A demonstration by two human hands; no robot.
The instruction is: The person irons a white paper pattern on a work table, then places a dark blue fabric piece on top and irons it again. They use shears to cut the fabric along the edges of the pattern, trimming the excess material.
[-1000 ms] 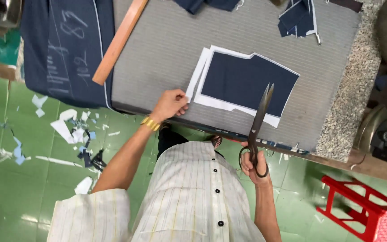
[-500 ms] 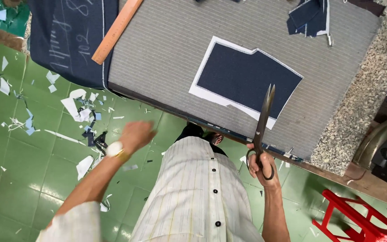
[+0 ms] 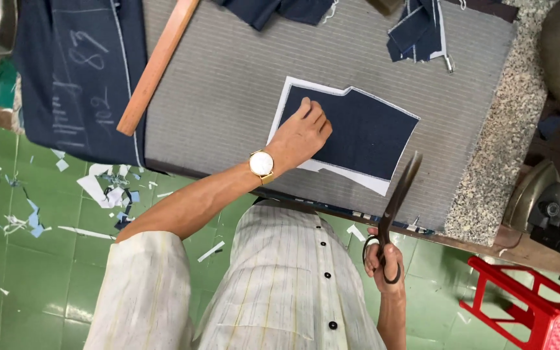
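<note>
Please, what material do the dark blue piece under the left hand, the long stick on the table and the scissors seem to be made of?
Dark blue piece: probably matte woven cloth on a white backing that shows at its edges; the left hand presses it.
Long stick: likely wood, smooth and reddish-brown.
Scissors, held in the right hand: apparently dark metal with a dull finish.

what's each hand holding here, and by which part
The right hand holds the scissors by their handle loops. The left hand holds nothing; it rests flat on the navy fabric piece.
</note>
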